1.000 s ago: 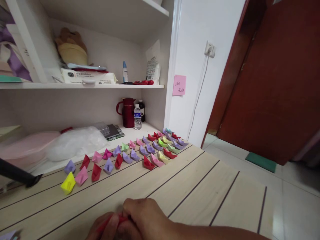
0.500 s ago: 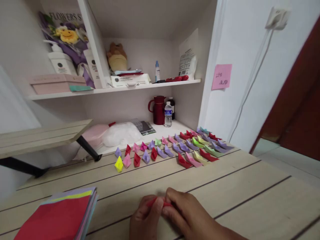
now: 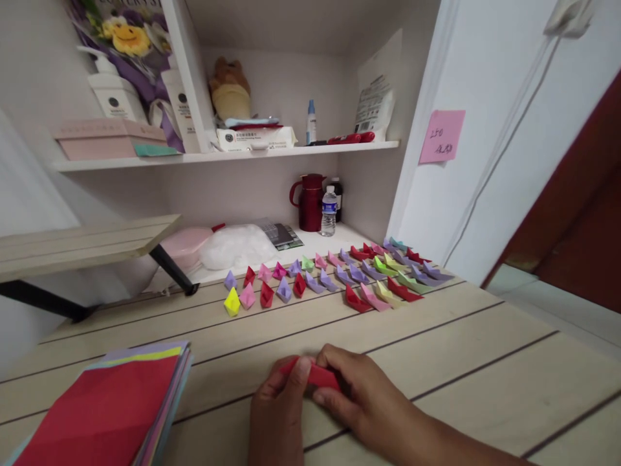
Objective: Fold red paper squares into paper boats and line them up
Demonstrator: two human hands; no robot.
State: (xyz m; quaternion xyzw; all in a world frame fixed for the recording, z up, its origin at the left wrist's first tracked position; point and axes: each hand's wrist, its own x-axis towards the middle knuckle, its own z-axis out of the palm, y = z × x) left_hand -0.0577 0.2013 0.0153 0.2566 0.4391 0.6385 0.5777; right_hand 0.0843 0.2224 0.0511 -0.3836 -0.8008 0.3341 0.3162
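Observation:
Both my hands pinch a small folded piece of red paper (image 3: pixel 321 375) low on the wooden tabletop (image 3: pixel 460 349). My left hand (image 3: pixel 279 408) grips its left end with thumb and fingers closed. My right hand (image 3: pixel 361 395) holds its right end, fingers curled over it. Beyond them, two rows of several small paper boats (image 3: pixel 334 278) in red, pink, purple, green and yellow stand on the table. A stack of coloured paper sheets (image 3: pixel 107 408), red on top, lies at the lower left.
White shelves behind hold a dark red jug (image 3: pixel 310 202), a water bottle (image 3: pixel 328 211), a plastic bag (image 3: pixel 237 246), boxes and bottles. A raised wooden shelf (image 3: pixel 82 243) juts out at left. A pink sticky note (image 3: pixel 441 136) is on the wall; a red door is at right.
The view swung left and down, bringing the paper stack and raised shelf into sight. My hands stay closed on the red paper, now slightly higher in the picture.

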